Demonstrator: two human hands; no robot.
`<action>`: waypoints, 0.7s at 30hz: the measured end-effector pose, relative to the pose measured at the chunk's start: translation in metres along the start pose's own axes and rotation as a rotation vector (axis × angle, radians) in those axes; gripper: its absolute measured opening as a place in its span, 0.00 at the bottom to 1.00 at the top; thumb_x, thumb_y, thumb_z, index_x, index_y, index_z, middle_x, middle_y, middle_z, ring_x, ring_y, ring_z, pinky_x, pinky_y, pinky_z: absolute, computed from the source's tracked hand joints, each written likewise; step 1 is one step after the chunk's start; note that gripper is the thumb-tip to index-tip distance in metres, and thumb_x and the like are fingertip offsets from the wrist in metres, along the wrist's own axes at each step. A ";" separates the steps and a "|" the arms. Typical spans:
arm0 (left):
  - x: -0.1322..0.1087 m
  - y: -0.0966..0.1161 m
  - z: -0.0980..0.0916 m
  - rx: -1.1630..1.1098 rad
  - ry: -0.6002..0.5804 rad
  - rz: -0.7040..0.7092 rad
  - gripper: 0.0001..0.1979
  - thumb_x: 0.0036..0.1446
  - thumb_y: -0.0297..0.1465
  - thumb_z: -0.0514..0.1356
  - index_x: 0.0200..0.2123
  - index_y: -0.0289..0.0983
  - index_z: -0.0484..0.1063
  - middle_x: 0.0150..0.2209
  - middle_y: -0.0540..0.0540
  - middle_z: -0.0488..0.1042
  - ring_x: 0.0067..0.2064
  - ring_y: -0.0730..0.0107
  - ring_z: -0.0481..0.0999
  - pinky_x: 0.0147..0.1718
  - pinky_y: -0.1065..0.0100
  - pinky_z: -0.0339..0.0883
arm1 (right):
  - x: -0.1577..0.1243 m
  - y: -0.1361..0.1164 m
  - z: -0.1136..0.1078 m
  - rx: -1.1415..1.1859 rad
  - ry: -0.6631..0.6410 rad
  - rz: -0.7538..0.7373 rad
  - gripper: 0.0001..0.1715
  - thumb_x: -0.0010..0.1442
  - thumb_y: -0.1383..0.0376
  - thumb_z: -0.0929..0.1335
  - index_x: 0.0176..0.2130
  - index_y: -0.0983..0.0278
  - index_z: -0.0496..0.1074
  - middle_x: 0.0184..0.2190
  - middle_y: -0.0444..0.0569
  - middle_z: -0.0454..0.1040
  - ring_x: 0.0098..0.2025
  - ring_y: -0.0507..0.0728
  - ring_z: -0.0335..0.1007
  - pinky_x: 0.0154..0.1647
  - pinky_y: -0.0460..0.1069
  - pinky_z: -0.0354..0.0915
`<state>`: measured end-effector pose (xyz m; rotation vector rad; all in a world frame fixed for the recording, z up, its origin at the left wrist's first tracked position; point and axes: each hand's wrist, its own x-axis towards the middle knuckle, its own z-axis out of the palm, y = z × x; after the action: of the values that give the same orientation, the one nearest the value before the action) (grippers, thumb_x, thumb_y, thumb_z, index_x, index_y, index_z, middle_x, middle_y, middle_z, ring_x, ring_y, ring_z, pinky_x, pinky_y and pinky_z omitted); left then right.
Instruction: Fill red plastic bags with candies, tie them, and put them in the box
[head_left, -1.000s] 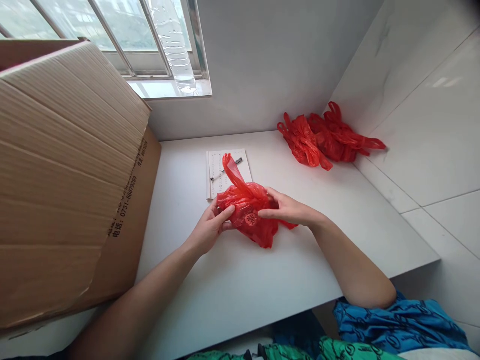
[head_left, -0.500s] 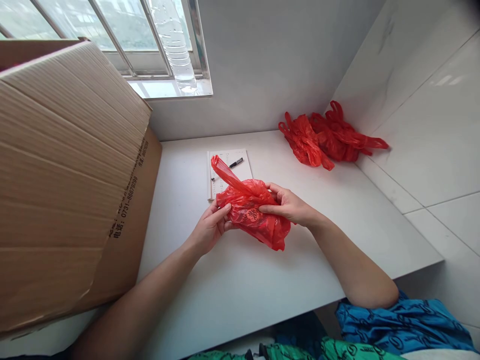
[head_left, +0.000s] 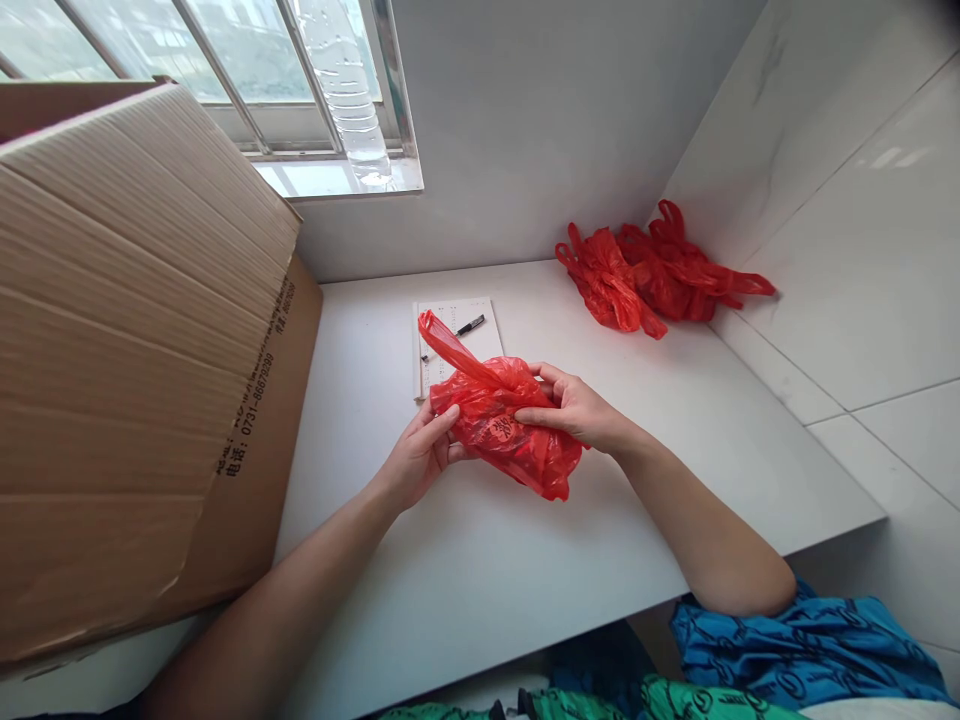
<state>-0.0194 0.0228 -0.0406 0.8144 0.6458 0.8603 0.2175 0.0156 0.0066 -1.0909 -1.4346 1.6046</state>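
Between my two hands is a red plastic bag (head_left: 517,450) with dark printed characters on its front. One handle of the bag sticks up toward the upper left. My left hand (head_left: 424,450) is closed on the bag's left edge, thumb on the front and fingers behind. My right hand (head_left: 574,410) pinches its right side, the thumb pressing near the print. Whatever the bag may contain is hidden. Partly covered by the bag, a notebook (head_left: 480,347) lies on the white tabletop, with a black pen (head_left: 471,325) across its page.
A large cardboard box (head_left: 135,380) stands open on the left. Several crumpled red plastic bags (head_left: 637,275) lie at the back right, by the tiled wall. A clear bottle (head_left: 356,110) stands on the window sill. The white table (head_left: 420,590) ends near my blue clothing.
My thumbs and the red bag have barely shifted; the right thumb sits slightly differently over the print. The whole view has drifted by a few pixels.
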 end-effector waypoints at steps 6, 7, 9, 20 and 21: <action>-0.006 -0.002 0.011 0.106 -0.054 -0.018 0.49 0.58 0.32 0.66 0.69 0.52 0.33 0.50 0.41 0.77 0.49 0.55 0.80 0.48 0.52 0.75 | 0.002 0.004 0.013 0.055 0.132 -0.044 0.28 0.55 0.58 0.76 0.52 0.57 0.67 0.47 0.49 0.78 0.46 0.60 0.78 0.47 0.56 0.75; -0.007 -0.002 0.012 0.122 -0.047 -0.005 0.52 0.57 0.31 0.67 0.70 0.52 0.31 0.49 0.41 0.78 0.48 0.54 0.80 0.48 0.50 0.75 | 0.002 0.004 0.014 0.064 0.133 -0.040 0.28 0.55 0.58 0.75 0.52 0.57 0.67 0.47 0.49 0.78 0.45 0.60 0.78 0.47 0.56 0.75; -0.007 -0.002 0.013 0.138 -0.035 0.024 0.55 0.55 0.30 0.69 0.70 0.51 0.30 0.46 0.41 0.79 0.48 0.52 0.80 0.47 0.49 0.74 | 0.002 0.004 0.016 0.080 0.127 -0.032 0.28 0.56 0.57 0.75 0.53 0.57 0.67 0.47 0.49 0.79 0.45 0.60 0.78 0.46 0.56 0.75; -0.006 -0.001 0.012 0.156 0.003 0.065 0.57 0.52 0.31 0.71 0.70 0.51 0.31 0.45 0.41 0.79 0.47 0.52 0.80 0.46 0.52 0.76 | 0.002 0.005 0.015 0.142 0.090 -0.010 0.28 0.56 0.56 0.74 0.54 0.57 0.66 0.45 0.49 0.79 0.44 0.59 0.78 0.44 0.54 0.76; -0.006 -0.001 0.012 0.153 0.000 0.063 0.57 0.52 0.31 0.70 0.70 0.51 0.31 0.46 0.42 0.79 0.47 0.52 0.80 0.46 0.52 0.76 | 0.002 0.005 0.015 0.144 0.090 -0.010 0.28 0.56 0.57 0.74 0.54 0.57 0.66 0.45 0.49 0.79 0.43 0.59 0.78 0.44 0.54 0.76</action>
<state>-0.0128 0.0133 -0.0344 0.9775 0.6950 0.8754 0.2025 0.0112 0.0015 -1.0566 -1.2437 1.6043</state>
